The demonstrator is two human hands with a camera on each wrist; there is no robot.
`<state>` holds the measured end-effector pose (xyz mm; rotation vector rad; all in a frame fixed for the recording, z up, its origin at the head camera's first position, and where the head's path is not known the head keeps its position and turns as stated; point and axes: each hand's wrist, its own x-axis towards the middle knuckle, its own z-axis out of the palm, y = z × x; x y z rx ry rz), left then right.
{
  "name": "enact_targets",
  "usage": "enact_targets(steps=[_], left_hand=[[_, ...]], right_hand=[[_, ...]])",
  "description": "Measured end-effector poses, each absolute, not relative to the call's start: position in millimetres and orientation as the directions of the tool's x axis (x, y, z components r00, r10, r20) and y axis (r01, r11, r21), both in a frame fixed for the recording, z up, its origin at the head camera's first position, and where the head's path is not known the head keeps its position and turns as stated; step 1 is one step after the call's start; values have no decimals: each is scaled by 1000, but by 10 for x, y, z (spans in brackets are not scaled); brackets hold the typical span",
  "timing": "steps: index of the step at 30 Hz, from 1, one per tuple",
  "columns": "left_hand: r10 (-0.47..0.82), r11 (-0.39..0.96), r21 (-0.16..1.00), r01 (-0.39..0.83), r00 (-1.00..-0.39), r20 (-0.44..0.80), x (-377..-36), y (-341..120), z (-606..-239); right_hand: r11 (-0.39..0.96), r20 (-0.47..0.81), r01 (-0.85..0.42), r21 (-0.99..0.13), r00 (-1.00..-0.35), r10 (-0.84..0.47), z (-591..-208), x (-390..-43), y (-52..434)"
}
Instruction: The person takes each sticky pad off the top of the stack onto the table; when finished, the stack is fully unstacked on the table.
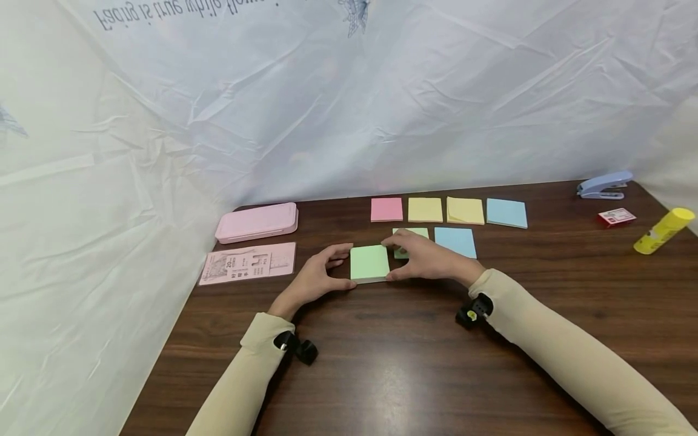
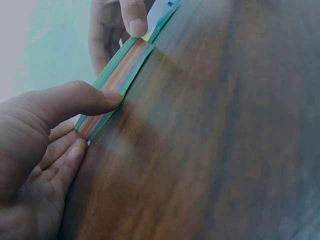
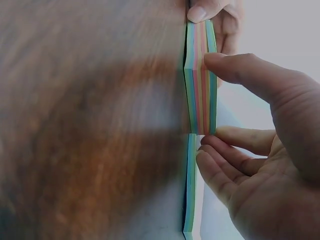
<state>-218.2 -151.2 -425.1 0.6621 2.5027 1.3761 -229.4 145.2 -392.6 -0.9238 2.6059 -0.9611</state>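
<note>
A thick stack of sticky notes (image 1: 369,263) lies on the dark wooden table, its top sheet light green. Seen edge-on in the right wrist view, the stack (image 3: 200,85) shows green, blue, pink and yellow layers. My left hand (image 1: 318,274) holds its left side, thumb at the near corner and fingers toward the far one. From the right, my right hand (image 1: 428,257) grips the opposite side with thumb and fingertips. Behind the right hand, a light-green sticky pad (image 1: 417,232) is partly hidden, with a blue pad (image 1: 455,242) beside it.
A back row holds a pink pad (image 1: 386,209), two yellow pads including the left one (image 1: 425,210), and a blue pad (image 1: 507,213). Left are a pink case (image 1: 257,222) and pink printed sheet (image 1: 248,264). Right are a stapler (image 1: 604,185), small red-white box (image 1: 617,217) and yellow tube (image 1: 663,231).
</note>
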Motion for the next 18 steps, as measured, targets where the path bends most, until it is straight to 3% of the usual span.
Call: enact_targets(steps=[18], left_hand=[[478, 466, 835, 292, -877, 40, -2172, -1505, -4246]], right_hand=[[566, 98, -475, -674, -816, -569, -3849, -2272, 1742]])
